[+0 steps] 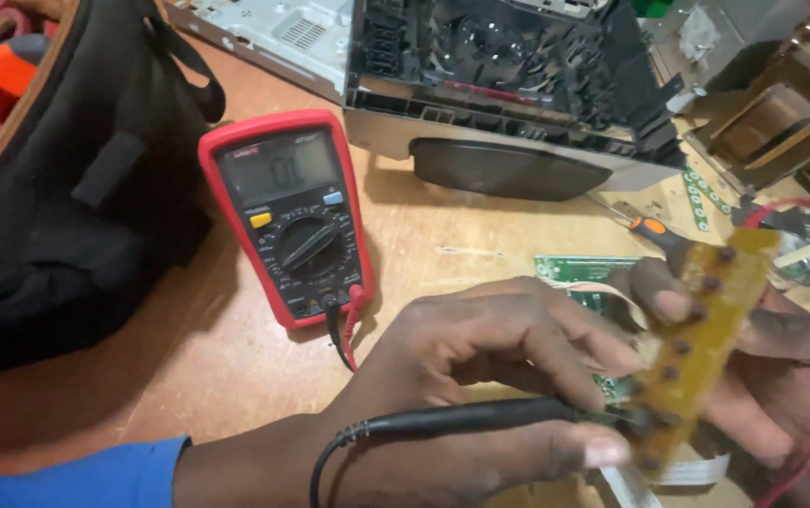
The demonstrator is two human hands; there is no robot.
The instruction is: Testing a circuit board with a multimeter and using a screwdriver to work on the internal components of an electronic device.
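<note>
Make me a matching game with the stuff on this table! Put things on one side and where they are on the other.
Things:
1. multimeter
2. black probe
3. yellow button board
4. black bag

Places:
A. in the right hand
B. at the left edge of the wooden table
C. in the left hand
D. lying flat between the bag and the opened device

Pairs: 1-D, 2-C, 3-A, 4-B

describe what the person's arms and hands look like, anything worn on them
Both hands are bare: no gloves, rings or watch in view. The left hand comes from an arm in a bright blue sleeve that ends before the wrist. The right hand shows no sleeve in frame. Fingernails are short and unpainted.
</note>
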